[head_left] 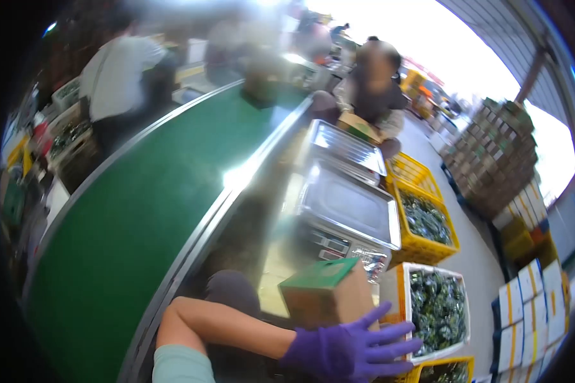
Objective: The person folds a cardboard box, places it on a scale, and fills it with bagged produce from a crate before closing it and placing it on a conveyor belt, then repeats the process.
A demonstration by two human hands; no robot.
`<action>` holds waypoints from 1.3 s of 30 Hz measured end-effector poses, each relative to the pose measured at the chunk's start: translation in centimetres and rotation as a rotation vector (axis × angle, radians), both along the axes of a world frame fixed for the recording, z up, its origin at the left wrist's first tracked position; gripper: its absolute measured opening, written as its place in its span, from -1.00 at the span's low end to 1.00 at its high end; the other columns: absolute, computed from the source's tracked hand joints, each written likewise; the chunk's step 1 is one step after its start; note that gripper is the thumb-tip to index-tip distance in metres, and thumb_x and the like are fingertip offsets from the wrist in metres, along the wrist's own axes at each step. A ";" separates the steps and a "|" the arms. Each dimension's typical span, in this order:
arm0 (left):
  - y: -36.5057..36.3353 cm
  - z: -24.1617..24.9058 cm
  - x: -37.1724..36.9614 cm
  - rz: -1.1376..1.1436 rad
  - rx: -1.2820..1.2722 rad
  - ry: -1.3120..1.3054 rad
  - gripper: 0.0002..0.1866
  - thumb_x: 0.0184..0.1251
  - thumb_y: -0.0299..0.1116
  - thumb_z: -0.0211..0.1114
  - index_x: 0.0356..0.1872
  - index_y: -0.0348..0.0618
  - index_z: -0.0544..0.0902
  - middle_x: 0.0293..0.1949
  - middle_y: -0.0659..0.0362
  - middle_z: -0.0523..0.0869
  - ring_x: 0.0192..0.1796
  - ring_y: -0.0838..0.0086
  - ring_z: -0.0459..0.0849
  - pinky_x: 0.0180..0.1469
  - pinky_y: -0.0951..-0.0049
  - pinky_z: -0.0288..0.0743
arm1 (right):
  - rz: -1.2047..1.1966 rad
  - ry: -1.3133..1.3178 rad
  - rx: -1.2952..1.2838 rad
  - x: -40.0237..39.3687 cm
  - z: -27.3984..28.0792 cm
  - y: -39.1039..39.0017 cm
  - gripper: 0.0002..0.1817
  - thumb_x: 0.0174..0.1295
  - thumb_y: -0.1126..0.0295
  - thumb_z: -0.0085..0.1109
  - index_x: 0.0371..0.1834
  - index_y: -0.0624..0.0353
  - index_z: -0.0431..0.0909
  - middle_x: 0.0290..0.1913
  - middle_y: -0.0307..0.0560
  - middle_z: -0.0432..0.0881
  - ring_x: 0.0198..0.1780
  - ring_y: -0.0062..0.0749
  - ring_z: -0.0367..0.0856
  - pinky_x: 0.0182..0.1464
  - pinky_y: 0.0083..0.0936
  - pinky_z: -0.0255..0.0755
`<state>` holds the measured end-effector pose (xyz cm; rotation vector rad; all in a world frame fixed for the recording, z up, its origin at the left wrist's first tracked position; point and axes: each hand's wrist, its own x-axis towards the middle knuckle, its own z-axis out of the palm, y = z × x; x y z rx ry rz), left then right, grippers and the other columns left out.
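My left hand [351,350], in a purple glove, reaches in from the lower left with its fingers spread. Nothing is in its grasp. Just beyond it stands a cardboard box [319,300] with a green top, and the glove overlaps its lower corner. The fingertips point at a white foam crate [464,325] full of dark green produce that looks wrapped in shiny plastic. Above the box sits a weighing scale [351,207] with a steel pan and a keypad. My right hand is out of the frame.
A green conveyor belt [140,210] with a metal rail runs along the left. Yellow crates [421,247] of produce line the right side. Opposite, a person [377,83] holds a carton [359,126]. Stacked boxes [495,147] and white cartons [524,313] stand farther right.
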<state>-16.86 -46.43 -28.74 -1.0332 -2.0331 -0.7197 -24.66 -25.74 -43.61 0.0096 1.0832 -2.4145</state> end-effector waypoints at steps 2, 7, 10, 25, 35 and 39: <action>0.1 -0.3 0.4 -0.053 0.106 0.114 -0.50 0.30 -0.01 0.24 0.17 -0.04 0.59 0.28 0.01 0.54 0.34 0.01 0.47 0.31 -0.41 0.17 | 0.059 0.043 -0.026 -0.8 1.6 -2.3 -0.18 0.29 -0.04 0.09 0.50 0.23 0.12 0.44 0.20 0.25 0.46 0.05 0.23 0.39 0.00 0.23; -0.7 -0.8 1.0 0.048 0.098 0.318 -0.40 0.29 0.07 0.21 0.29 0.04 0.47 0.41 0.00 0.37 0.42 0.01 0.36 0.36 -0.46 -0.01 | 0.355 0.089 -0.132 -3.1 5.3 -13.2 -0.16 0.32 -0.12 0.06 0.51 0.22 0.11 0.47 0.21 0.21 0.48 0.07 0.21 0.40 0.04 0.22; -2.0 0.3 1.7 0.073 0.075 0.278 -0.40 0.31 0.12 0.17 0.32 0.12 0.49 0.41 0.07 0.40 0.46 0.07 0.32 0.39 -0.47 -0.09 | 0.543 0.041 -0.198 -4.4 5.7 -22.3 -0.26 0.36 -0.08 0.04 0.49 0.11 0.17 0.39 0.05 0.36 0.37 -0.06 0.38 0.28 -0.04 0.40; -6.2 0.1 -0.1 0.353 0.232 0.168 -0.44 0.24 0.05 0.34 0.16 -0.07 0.59 0.27 -0.10 0.51 0.34 -0.05 0.45 0.41 -0.22 0.10 | 0.846 0.883 0.389 -3.9 5.7 -39.7 -0.27 0.42 -0.09 0.02 0.39 0.34 0.28 0.24 0.08 0.51 0.19 -0.28 0.48 0.25 -0.43 0.35; -2.1 -3.1 -5.8 -0.069 -0.150 -0.267 -0.61 0.21 -0.18 0.42 0.00 -0.16 0.66 -0.12 0.11 0.74 -0.07 0.27 0.74 0.05 0.24 0.61 | -0.289 0.920 0.981 -28.4 4.2 0.5 -0.62 0.29 0.33 0.23 0.09 0.33 0.57 -0.11 -0.04 0.70 -0.12 -0.38 0.64 0.00 -0.47 0.52; -0.2 -5.0 -7.9 -0.099 -0.274 -0.406 -0.64 0.20 -0.21 0.43 -0.04 -0.18 0.66 -0.18 0.09 0.74 -0.12 0.23 0.74 -0.01 0.24 0.63 | 0.046 0.902 1.367 -32.3 -6.0 11.1 -0.58 0.25 0.12 0.28 -0.09 0.30 0.61 -0.26 0.08 0.68 -0.22 -0.30 0.64 -0.11 -0.36 0.48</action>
